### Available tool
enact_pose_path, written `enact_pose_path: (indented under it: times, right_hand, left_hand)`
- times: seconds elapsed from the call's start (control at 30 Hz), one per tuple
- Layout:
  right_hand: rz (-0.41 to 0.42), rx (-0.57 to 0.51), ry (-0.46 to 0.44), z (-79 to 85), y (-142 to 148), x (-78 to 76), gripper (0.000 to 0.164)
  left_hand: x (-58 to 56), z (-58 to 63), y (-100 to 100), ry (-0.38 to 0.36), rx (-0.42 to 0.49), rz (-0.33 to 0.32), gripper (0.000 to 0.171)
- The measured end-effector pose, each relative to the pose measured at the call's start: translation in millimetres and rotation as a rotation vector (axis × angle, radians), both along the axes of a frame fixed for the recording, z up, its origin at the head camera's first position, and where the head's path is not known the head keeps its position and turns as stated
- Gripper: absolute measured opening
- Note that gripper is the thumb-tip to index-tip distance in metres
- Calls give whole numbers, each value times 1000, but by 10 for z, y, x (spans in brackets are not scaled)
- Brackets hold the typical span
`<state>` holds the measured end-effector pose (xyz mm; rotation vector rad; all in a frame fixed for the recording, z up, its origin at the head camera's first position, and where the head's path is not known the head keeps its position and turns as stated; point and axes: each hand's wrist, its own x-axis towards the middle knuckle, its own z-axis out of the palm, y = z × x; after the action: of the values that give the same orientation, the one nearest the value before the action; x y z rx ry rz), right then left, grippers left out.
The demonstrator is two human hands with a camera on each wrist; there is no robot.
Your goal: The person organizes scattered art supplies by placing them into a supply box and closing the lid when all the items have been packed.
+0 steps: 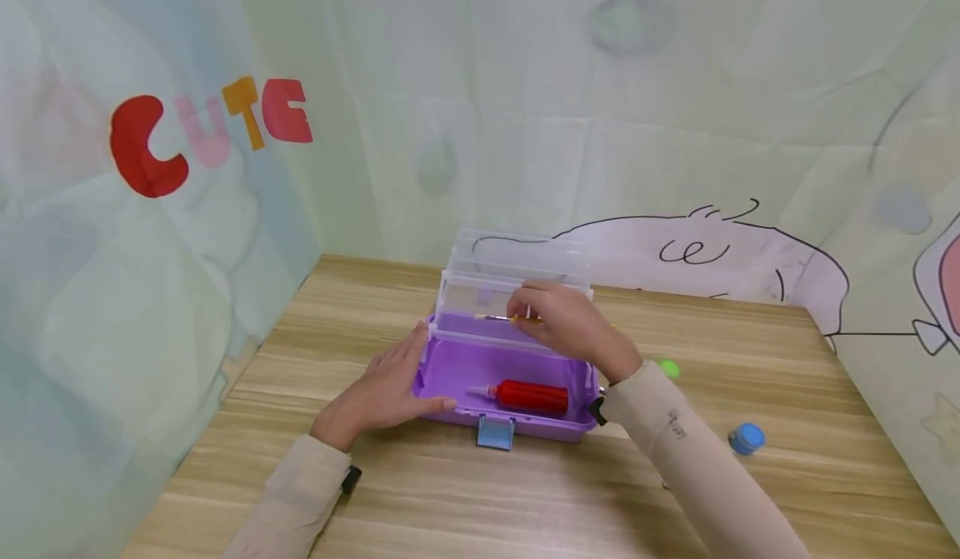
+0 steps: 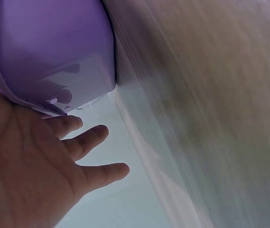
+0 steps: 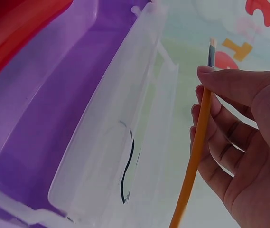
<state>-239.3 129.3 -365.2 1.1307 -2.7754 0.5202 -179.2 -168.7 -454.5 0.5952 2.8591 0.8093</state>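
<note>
A purple storage box (image 1: pixel 465 359) stands on the wooden table with its clear lid (image 1: pixel 517 255) raised at the back. Inside it lies a red squeeze bottle (image 1: pixel 532 396) with a pointed pale nozzle. My left hand (image 1: pixel 386 384) rests on the box's left end, thumb at the front rim; in the left wrist view its other fingers are spread beside the purple wall. Between thumb and fingers, my right hand (image 1: pixel 558 317) pinches a paintbrush (image 3: pixel 199 128) with an orange handle and pale bristles. It is above the translucent tray (image 3: pixel 111 109) at the back of the box.
A blue-capped jar (image 1: pixel 747 439) stands on the table to the right, near the right forearm. Something bright green (image 1: pixel 670 368) shows just behind that sleeve. A blue latch (image 1: pixel 496 432) hangs at the box's front. Printed cloth walls border the table at the left and back.
</note>
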Motion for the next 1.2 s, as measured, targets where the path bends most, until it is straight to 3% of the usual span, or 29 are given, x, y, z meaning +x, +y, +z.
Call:
enact_pose_path:
  times: [0.6, 1.2]
  right_hand:
    - [15, -15, -11, -24, -258, -55, 12]
    - [-24, -11, -76, -138, -375, -113, 13]
  left_hand:
    - [11, 3, -21, -6, -12, -1, 122]
    - [15, 8, -32, 8, -14, -1, 125]
